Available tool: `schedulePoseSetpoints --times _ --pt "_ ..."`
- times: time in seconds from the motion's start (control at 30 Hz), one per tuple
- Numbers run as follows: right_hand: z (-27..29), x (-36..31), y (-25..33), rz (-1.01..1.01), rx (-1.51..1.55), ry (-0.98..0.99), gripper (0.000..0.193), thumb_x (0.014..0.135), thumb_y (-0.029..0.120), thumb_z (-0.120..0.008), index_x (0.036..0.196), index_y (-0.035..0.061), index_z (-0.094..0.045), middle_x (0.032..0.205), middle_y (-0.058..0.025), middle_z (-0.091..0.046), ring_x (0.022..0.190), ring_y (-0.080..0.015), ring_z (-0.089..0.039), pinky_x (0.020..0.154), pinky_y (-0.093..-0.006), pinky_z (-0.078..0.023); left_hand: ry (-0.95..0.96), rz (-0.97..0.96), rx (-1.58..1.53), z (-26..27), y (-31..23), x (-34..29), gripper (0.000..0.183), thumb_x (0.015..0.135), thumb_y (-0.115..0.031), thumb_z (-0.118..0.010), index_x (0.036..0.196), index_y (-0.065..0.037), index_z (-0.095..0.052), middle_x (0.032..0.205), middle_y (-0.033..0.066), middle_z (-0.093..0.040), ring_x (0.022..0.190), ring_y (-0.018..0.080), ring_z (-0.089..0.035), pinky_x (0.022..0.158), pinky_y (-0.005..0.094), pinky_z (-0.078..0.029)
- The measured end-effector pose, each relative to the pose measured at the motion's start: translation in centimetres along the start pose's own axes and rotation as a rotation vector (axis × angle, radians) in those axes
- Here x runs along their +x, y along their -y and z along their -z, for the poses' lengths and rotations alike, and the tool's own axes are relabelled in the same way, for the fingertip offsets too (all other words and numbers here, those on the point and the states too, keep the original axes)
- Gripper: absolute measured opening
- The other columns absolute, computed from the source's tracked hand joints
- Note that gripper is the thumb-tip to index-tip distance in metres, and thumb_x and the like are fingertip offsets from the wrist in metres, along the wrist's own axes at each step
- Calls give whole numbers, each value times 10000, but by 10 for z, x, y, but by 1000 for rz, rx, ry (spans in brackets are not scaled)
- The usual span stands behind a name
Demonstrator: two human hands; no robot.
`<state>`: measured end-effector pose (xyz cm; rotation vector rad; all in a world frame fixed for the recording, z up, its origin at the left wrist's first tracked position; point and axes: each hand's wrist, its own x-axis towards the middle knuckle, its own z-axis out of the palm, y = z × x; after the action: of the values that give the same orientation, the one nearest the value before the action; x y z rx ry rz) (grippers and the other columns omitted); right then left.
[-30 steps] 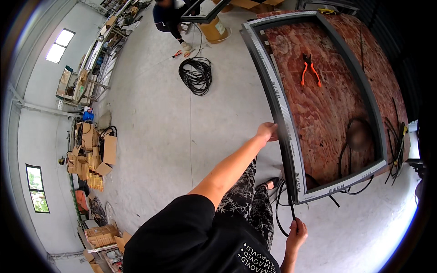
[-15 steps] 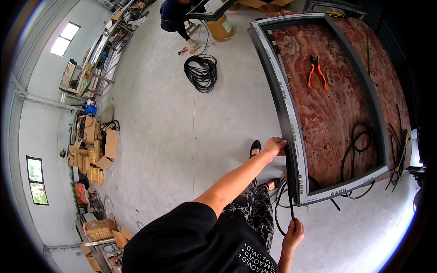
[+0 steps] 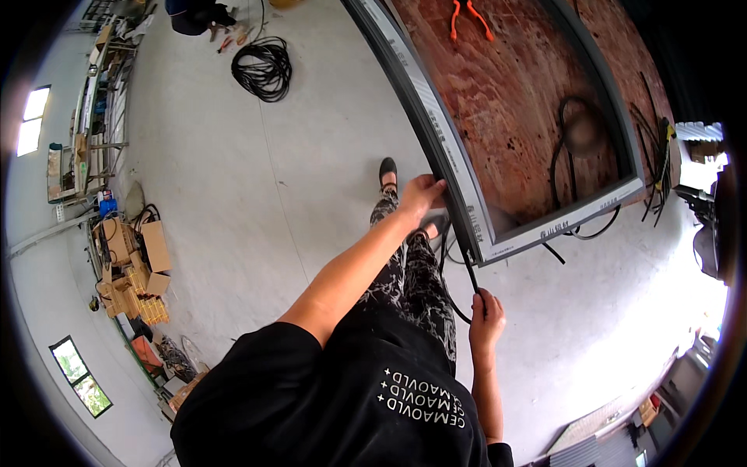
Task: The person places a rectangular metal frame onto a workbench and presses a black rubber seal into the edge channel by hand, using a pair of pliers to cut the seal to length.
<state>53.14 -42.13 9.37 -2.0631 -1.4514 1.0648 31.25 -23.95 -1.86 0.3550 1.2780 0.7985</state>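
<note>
A grey rectangular window frame (image 3: 440,128), with pale protective film on its faces, lies on a reddish plywood table. My left hand (image 3: 422,197) grips the frame's near-left outer side close to its corner, fingers curled at the edge. From that corner a black rubber sealing strip (image 3: 471,278) runs toward me. My right hand (image 3: 487,317) pinches this strip a little way off the corner, and the loose part loops back beneath the frame. Whether the strip passes under my left fingers is hidden.
Orange-handled pliers (image 3: 471,19) lie on the plywood tabletop (image 3: 498,117) inside the frame. Black strips (image 3: 657,156) hang over its right edge. A coil of black strip (image 3: 262,70) is on the floor near a crouching person (image 3: 194,15). Cardboard boxes (image 3: 156,245) stand at the left.
My view has shifted, so frame, table and floor coil appear higher and farther left. Both hands keep their holds at the frame's side and on the strip.
</note>
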Motion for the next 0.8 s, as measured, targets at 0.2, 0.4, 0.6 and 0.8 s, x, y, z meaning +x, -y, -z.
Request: schedulePoseSetpoints --times 0.2,0.4,0.6,0.8 --pt "1 -1 -2 -50 -6 13 168 903 108 -624 1026 3 -667 806 -127 -637 710 -267 -619 642 -357 -485 -55 -28 76 5 -19 8 290 942 -232 -638 1039 42 -628 924 110 -689 819 217 -686 789 361 -579" --pt "-6 -6 -5 -31 -15 20 170 908 110 -622 1034 6 -666 812 -131 -646 694 -259 -624 633 -346 -490 -175 -168 94 59 -92 86 269 914 -243 -673 1002 7 -628 890 93 -684 775 189 -665 758 343 -579" --pt "-10 -8 6 -115 22 1 191 914 101 -619 1085 21 -642 834 -123 -657 695 -242 -625 631 -346 -498 -181 -148 146 61 -116 82 289 926 -233 -656 1045 28 -623 925 122 -696 787 206 -681 764 327 -580" --pt "-22 -9 -10 -93 112 -31 175 912 93 -620 1066 13 -642 841 -127 -661 677 -234 -623 622 -339 -499 218 142 220 23 -12 -3 365 976 -297 -584 1172 12 -590 986 110 -700 871 209 -693 806 331 -569"
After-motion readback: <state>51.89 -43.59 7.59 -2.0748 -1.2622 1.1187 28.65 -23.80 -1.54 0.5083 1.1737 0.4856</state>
